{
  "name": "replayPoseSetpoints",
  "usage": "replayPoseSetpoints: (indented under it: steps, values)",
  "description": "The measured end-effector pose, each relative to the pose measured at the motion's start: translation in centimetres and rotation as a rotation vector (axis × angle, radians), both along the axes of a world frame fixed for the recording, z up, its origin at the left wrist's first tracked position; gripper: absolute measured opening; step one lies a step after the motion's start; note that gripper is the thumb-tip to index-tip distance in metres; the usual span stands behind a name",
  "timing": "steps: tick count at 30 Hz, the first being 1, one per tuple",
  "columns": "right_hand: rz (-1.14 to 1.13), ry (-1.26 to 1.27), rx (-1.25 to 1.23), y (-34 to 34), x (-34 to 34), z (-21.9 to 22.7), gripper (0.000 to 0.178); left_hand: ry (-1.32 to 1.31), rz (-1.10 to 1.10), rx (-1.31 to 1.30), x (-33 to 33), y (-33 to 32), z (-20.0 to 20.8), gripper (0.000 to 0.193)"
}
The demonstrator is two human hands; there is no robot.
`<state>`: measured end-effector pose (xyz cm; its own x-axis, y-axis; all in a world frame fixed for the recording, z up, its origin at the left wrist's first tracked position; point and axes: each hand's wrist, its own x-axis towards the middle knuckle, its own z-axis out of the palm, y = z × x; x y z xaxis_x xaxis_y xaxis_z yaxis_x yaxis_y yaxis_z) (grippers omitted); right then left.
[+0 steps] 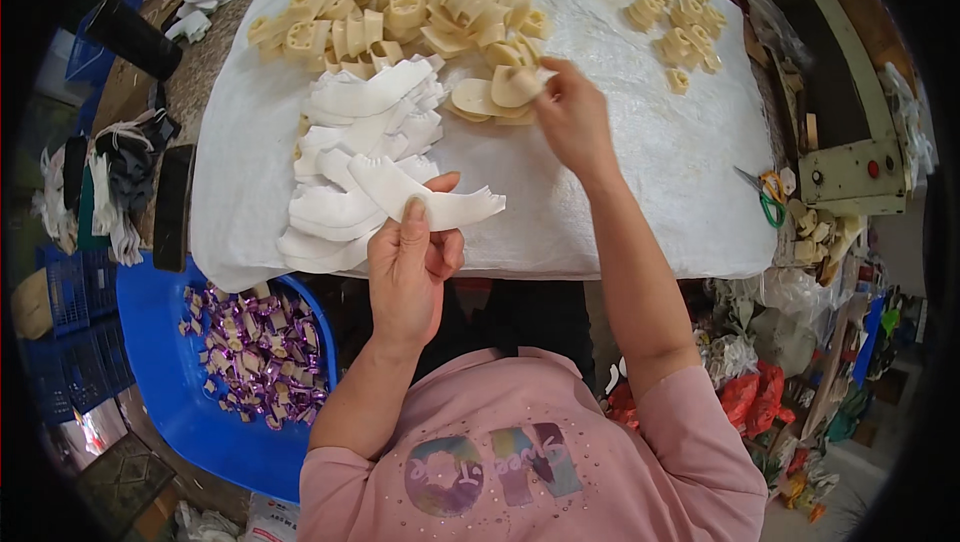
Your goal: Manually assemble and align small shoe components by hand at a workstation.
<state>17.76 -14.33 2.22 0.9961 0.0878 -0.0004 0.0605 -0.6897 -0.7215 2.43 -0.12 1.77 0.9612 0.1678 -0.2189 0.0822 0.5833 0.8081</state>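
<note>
My left hand [408,262] pinches a curved white strip [400,187] with ragged ends between thumb and fingers, above the near edge of the table. Under and behind it lies a stack of similar white strips [350,142]. Farther out and to the right, my right hand [578,127] is closed, its fingertips at a cream-coloured curved flat piece [515,87] that is slightly blurred. That piece tilts over a few other cream pieces [472,99]. Beyond both hands spreads a heap of cream moulded parts with holes in their ends [405,12].
White sheeting [660,202] covers the table. Small groups of cream parts [690,27] lie far right. Scissors [770,204] with green and orange handles rest at the right edge. A blue tub [180,382] of purple-and-cream pieces stands lower left. A dark phone-like slab [174,207] lies left.
</note>
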Motion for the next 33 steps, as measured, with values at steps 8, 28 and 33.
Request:
replayPoseSetpoints:
  steps: [8, 28, 33]
  values:
    - [0.142, -0.215, 0.184, -3.4, -2.8, -3.5, 0.036, -0.011, -0.063, 0.064, -0.3, -0.1, -1.3, 0.041]
    - [0.31, -0.109, -0.213, -6.7, -5.2, -0.6, 0.044, -0.026, -0.078, 0.058, -0.5, -0.3, -1.8, 0.04]
    - [0.153, -0.142, -0.121, -6.2, -6.3, -1.4, 0.04, 0.01, -0.12, 0.051, -0.3, -1.2, -1.7, 0.04]
